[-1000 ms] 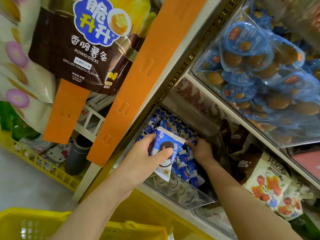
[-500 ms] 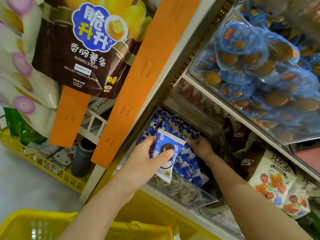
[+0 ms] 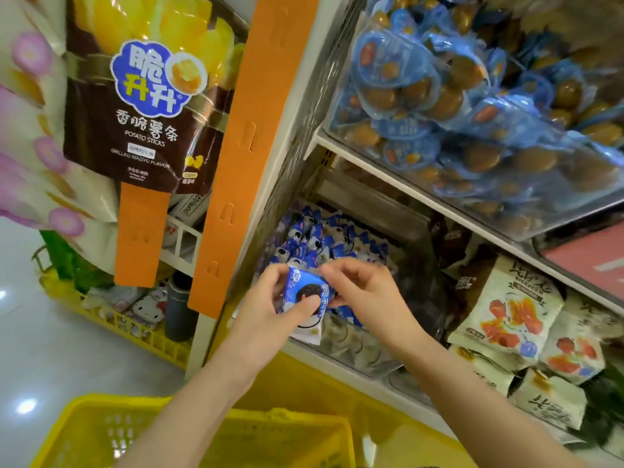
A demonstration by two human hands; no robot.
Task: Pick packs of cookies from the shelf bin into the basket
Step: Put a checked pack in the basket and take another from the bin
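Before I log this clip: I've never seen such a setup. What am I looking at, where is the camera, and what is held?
No machine here: these are a person's two bare hands, filmed by one wide-angle camera worn on the head, looking forward and down. The left hand has a small blue-and-white cookie pack in its grip, thumb across the front; the right hand pinches its top edge. Both hover at the front of a clear plastic shelf bin heaped with more blue cookie packs. A yellow plastic basket sits below, nearest the camera. Cream snack bags with red pictures lie on the shelf to the right.
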